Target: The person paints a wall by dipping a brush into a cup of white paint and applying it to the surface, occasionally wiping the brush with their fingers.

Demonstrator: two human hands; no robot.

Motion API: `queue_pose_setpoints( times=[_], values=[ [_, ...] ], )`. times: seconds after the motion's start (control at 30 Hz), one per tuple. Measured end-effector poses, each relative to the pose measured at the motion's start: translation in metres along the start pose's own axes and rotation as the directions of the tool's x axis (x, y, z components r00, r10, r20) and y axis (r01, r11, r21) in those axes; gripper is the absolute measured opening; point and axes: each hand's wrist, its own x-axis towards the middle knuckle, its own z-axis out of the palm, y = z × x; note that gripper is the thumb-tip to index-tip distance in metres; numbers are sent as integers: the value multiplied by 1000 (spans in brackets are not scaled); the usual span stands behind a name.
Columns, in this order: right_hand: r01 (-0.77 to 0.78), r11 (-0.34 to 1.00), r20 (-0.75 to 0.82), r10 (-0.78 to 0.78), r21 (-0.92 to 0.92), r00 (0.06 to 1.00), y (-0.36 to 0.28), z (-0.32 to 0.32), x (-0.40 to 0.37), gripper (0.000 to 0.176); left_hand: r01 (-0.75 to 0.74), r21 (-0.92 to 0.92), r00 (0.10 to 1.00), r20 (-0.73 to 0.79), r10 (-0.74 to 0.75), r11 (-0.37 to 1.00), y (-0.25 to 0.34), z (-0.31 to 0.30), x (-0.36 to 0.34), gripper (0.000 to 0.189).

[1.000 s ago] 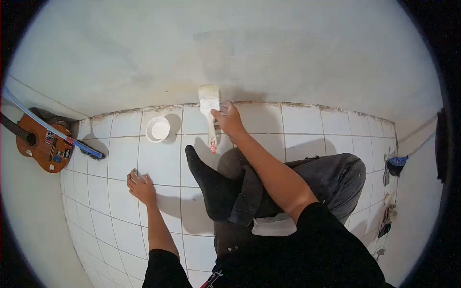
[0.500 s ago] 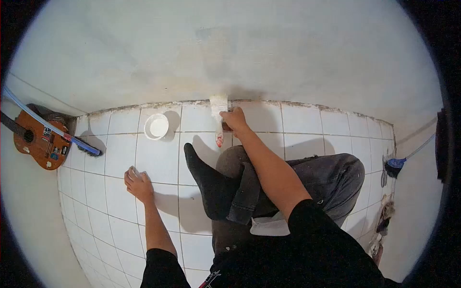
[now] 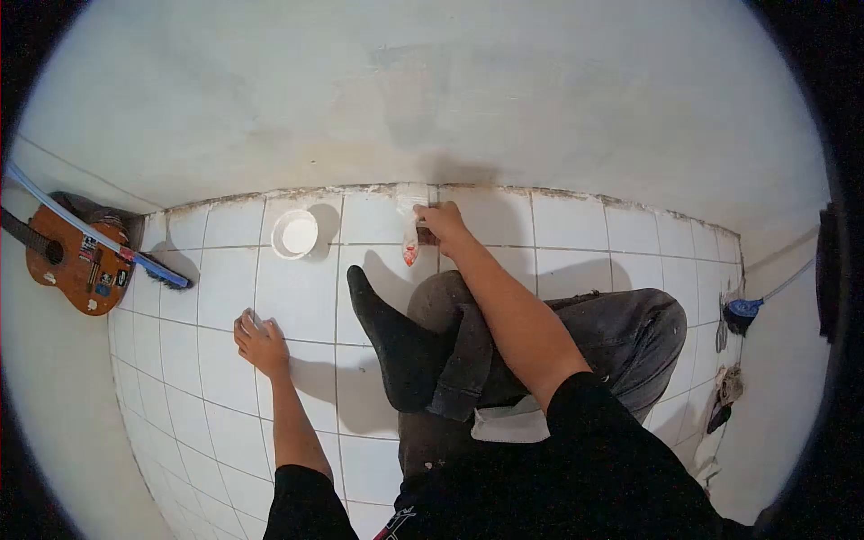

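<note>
My right hand (image 3: 441, 225) is closed on a paintbrush (image 3: 411, 225) with a whitish, red-marked handle. The brush's bristle end lies at the foot of the pale wall (image 3: 297, 99), where it meets the tiled floor (image 3: 297, 297). My left hand (image 3: 261, 346) rests on the floor tiles at the left with its fingers apart and bent, holding nothing. Between the hands, nearer the wall, stands a round white tub (image 3: 294, 234) with white contents.
A guitar (image 3: 76, 261) with stickers leans at the left, a blue brush (image 3: 162, 272) beside it. My sock-covered foot (image 3: 396, 346) and bent legs fill the middle. Another blue brush (image 3: 742, 309) and dark items (image 3: 723, 400) are at the right wall.
The brush in my right hand has shifted slightly, its bristle end now lower against the wall's foot. My left hand has stayed in place.
</note>
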Motion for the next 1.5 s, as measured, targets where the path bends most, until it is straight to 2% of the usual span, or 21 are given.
queue_pose_setpoints(
  times=[0.13,0.2,0.33,0.4,0.43,0.5,0.53,0.6,0.67,0.73,0.8,0.87,0.9,0.93,1.0,1.03,1.2,1.3,1.4,1.47,1.5],
  values=[
    [-3,998,30,1,59,1000,-23,0,-26,45,4,-1,1000,8,-4,1000,1,0,0,49],
    [79,983,103,-97,168,990,-32,1,-33,43,-1,9,1000,1,1,1000,-1,2,0,49],
    [119,978,8,-122,171,993,-42,5,-39,44,-13,-13,1000,-1,13,1000,1,-2,0,50],
    [352,929,-32,-350,114,936,-34,13,-26,53,6,-24,1000,7,-6,1000,3,-3,0,50],
    [353,929,-30,-352,111,935,-45,17,-40,53,1,-21,1000,10,-1,1000,2,-3,1,50],
    [276,912,134,-327,303,935,-67,23,-78,65,0,-20,1000,13,0,1000,1,-3,0,50],
    [278,913,136,-329,300,934,-81,27,-99,65,6,-29,1000,25,-6,1000,1,-4,0,50],
    [290,892,275,-392,346,878,-103,33,-132,63,12,-39,999,35,-11,999,0,-3,1,50],
    [252,890,323,-383,381,865,-98,38,-135,70,5,-33,1000,17,-5,999,-2,0,1,50],
    [583,790,288,-612,188,736,-91,43,-143,69,4,-30,1000,14,-4,1000,1,-4,0,49],
    [639,752,286,-656,163,699,-91,43,-154,61,5,-30,1000,10,-5,1000,3,-4,-1,49],
    [771,629,317,-754,95,576,-100,42,-165,55,-11,-14,1000,-12,11,1000,0,-2,-1,49],
    [799,600,320,-763,27,562,-102,41,-166,44,-9,-16,1000,-14,8,1000,1,-1,0,49],
    [800,599,326,-763,29,559,-103,40,-166,44,-19,-17,1000,-12,19,1000,0,-1,0,49],
    [895,445,301,-852,-14,428,-105,41,-166,31,-1,-12,1000,-20,1,1000,-1,-2,-1,48],
    [884,466,277,-846,-28,455,-107,42,-169,23,-13,-22,1000,-28,12,1000,0,-3,-1,48],
    [871,490,336,-816,-26,470,-102,43,-161,25,-56,-50,997,-52,53,997,0,-5,-1,47],
    [876,480,328,-821,-46,467,-101,43,-159,29,-29,-70,999,-21,28,997,1,-7,0,48],
    [841,541,345,-793,19,502,-102,43,-158,38,-19,-67,1000,-20,18,998,2,-8,0,48],
    [784,617,346,-752,71,561,-109,43,-167,43,-17,-69,1000,-16,16,997,0,-6,0,48],
    [823,564,355,-784,64,509,-109,44,-163,47,-20,-72,1000,-12,19,997,0,-5,0,48]
  ],
)
